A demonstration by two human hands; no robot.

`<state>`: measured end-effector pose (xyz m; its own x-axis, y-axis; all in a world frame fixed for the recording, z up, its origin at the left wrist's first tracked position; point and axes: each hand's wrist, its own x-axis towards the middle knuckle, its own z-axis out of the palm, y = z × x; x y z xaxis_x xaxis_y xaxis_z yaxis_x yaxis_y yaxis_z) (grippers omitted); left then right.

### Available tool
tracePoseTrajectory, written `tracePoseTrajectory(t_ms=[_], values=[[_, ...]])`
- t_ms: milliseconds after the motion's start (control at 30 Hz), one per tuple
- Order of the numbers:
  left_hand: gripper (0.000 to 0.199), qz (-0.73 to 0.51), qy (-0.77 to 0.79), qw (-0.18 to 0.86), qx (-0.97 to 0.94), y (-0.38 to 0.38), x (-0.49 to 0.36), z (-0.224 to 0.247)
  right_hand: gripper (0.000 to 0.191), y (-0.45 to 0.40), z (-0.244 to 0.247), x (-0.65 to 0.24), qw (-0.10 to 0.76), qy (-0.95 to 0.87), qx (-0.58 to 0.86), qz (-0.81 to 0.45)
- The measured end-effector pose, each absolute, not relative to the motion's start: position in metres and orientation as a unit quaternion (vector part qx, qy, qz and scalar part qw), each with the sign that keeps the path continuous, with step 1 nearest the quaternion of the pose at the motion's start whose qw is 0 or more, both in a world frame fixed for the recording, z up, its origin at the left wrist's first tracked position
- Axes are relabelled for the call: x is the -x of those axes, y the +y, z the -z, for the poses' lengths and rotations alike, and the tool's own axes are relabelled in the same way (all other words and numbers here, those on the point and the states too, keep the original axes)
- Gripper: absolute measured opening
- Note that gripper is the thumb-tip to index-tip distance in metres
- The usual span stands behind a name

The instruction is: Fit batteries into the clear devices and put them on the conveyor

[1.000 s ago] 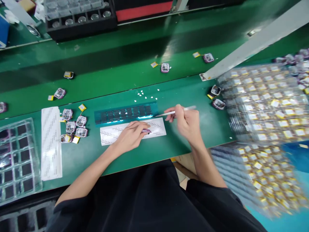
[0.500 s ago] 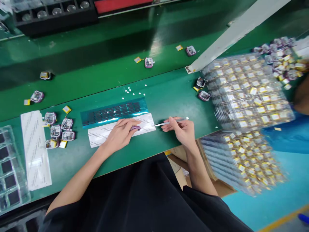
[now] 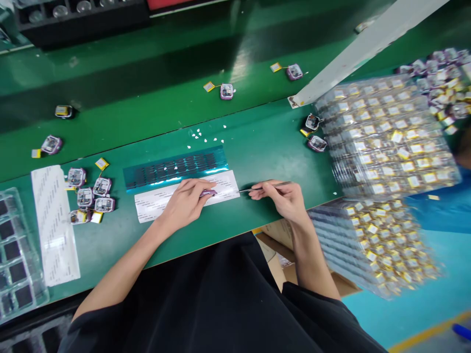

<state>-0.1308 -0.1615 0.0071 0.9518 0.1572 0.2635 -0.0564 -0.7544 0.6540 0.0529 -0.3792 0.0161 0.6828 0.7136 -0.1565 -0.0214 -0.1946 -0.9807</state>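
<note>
My left hand (image 3: 187,200) rests over a white printed backing sheet (image 3: 147,208), its fingers closed on a small purple-rimmed device housing (image 3: 208,193), mostly hidden by them. In my right hand (image 3: 285,198) are thin metal tweezers (image 3: 257,189), gripped between thumb and fingers. Their fine tip points left and lies close to the sheet's right end, apart from the housing. Just beyond the sheet lies a blue film (image 3: 176,167) with rows of black adhesive pieces. Several tiny white bits (image 3: 198,133) are scattered on the green table behind it.
To the left sit several open housings (image 3: 85,197) with yellow batteries, a second white sheet (image 3: 55,225) and a clear tray (image 3: 16,260). Stacked clear trays (image 3: 390,137) filled with parts stand at right, by a white post (image 3: 368,49). More housings (image 3: 226,91) lie on the back ledge.
My right hand has shifted slightly right, and the tweezers have turned, now looking thinner and darker. My left hand keeps its hold on the housing. The view has moved a little.
</note>
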Motion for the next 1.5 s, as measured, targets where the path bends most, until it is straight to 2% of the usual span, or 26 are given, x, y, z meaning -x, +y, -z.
tracePoseTrajectory(t_ms=[233,400,500,667,800,1500], values=[[0.019,-0.160,0.026,0.386,-0.908,-0.163,0.134,-0.007,0.050,-0.388,-0.005,-0.060,0.624,-0.214,0.696,-0.285],[0.014,-0.247,0.134,0.513,-0.811,-0.173,0.138,-0.023,0.048,-0.363,-0.016,-0.041,0.675,-0.193,0.680,-0.213],[0.017,-0.207,0.209,0.614,-0.732,-0.170,0.139,-0.032,0.042,-0.334,-0.031,-0.021,0.696,-0.204,0.664,-0.185],[0.038,-0.122,0.175,0.732,-0.647,-0.161,0.140,-0.035,0.046,-0.296,-0.045,0.001,0.681,-0.219,0.657,-0.236],[0.043,-0.118,0.174,0.750,-0.628,-0.163,0.141,-0.034,0.048,-0.289,-0.044,0.007,0.656,-0.232,0.674,-0.248],[0.040,-0.109,0.172,0.746,-0.633,-0.167,0.143,-0.033,0.044,-0.293,-0.038,0.010,0.639,-0.260,0.683,-0.239]])
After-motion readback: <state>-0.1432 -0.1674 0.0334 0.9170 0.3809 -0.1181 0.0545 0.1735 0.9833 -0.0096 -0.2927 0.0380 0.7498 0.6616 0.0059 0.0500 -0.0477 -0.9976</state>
